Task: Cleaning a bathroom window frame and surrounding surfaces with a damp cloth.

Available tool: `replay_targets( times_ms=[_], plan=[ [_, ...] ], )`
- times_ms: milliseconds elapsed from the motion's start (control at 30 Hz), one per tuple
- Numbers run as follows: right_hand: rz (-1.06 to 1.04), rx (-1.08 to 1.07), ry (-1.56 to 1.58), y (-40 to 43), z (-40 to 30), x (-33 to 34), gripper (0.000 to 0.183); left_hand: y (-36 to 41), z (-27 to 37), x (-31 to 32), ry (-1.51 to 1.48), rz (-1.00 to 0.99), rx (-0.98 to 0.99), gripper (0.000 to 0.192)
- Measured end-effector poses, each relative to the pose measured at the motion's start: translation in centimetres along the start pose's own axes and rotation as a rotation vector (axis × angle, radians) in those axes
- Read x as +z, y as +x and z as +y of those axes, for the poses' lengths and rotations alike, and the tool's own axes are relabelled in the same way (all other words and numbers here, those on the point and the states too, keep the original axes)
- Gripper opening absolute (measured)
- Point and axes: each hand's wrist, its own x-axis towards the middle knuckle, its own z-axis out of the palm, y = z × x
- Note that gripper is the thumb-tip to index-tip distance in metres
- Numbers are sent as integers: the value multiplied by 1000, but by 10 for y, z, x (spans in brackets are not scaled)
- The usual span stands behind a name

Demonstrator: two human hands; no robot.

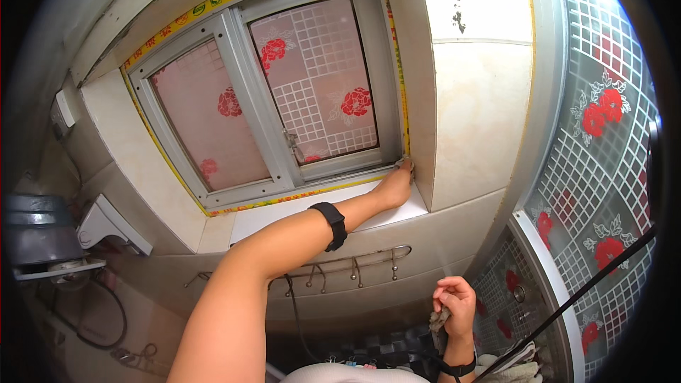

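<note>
My left hand point(396, 187) reaches up to the lower right corner of a sliding window point(380, 64) with a grey metal frame. Bits of a greyish rag point(403, 160) show around its fingers, against the frame. The white sill point(298, 211) lies beneath my left forearm, which wears a black band point(334, 226). Lower down, in front of the tiled wall, my right hand point(460, 300) holds a crumpled grey-beige cloth point(439, 319) with its fingers curled. The palm side of the left hand is hidden.
A metal hook rail point(354, 266) runs along the wall below the sill. A glass door with red flowers point(601, 111) stands at right, crossed by a black rod point(574, 300). At left are a white wall-mounted holder point(114, 226) and a shelf point(58, 269) bearing a grey container.
</note>
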Motion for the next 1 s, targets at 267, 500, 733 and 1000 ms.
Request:
replay_targets(
  times_ms=[267, 500, 733, 1000],
  plan=[
    [-10, 1, 0, -4, -2, -1, 19, 14, 21, 4, -483, 107, -371, 34],
    [-26, -5, 29, 2, -2, -4, 18, 9, 80, -76, -1113, 332, -325, 39],
    [-1, 40, -24, -5, -3, -12, 18, 29, 121, -144, -1036, 525, 318, 43],
    [56, -18, -37, -8, -16, -19, 19, 56, 163, -207, -753, 745, 934, 44]
  ],
)
